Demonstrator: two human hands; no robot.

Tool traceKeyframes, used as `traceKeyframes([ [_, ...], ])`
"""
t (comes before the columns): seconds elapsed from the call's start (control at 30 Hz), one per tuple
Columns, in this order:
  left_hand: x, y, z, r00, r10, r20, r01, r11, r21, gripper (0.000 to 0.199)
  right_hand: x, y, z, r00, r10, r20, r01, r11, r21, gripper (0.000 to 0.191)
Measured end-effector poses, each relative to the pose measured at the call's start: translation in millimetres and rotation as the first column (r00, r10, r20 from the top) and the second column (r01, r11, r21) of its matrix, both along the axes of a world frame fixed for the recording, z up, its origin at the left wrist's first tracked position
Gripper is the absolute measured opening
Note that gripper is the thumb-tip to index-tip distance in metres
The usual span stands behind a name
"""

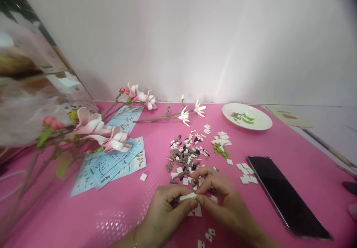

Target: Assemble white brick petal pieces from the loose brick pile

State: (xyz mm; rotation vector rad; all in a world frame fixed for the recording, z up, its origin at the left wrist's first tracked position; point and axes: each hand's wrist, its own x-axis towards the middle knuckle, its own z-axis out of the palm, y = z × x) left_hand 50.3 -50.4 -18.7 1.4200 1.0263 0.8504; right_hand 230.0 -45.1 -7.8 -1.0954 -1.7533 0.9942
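Head view: I find the left hand (170, 210) gripping a white piece (187, 197) between thumb and fingers; the right hand (220, 199) pinches its near end, fingertips meeting the left thumb. Directly beyond both hands lies a mixed pile (182, 156) of small parts. The phone (287, 196) lies right of the right hand; the plate (258, 118), holding green leaves, sits farther beyond. Blue sheets (111, 164) lie left of the left hand, partly under pink flowers (93, 125).

The white piece (187, 196) is partly hidden (by the left hand (164, 210)).
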Motion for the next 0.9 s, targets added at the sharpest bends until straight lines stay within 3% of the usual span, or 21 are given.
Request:
traceKeyframes([
  [0.9,-2.2,-2.9,11.7,0.998,-0.055,0.014,0.055,0.998,-0.017,0.032,-4.3,0.0,12.9,0.998,0.058,-0.009,-0.058,0.998,0.004,0.008],
])
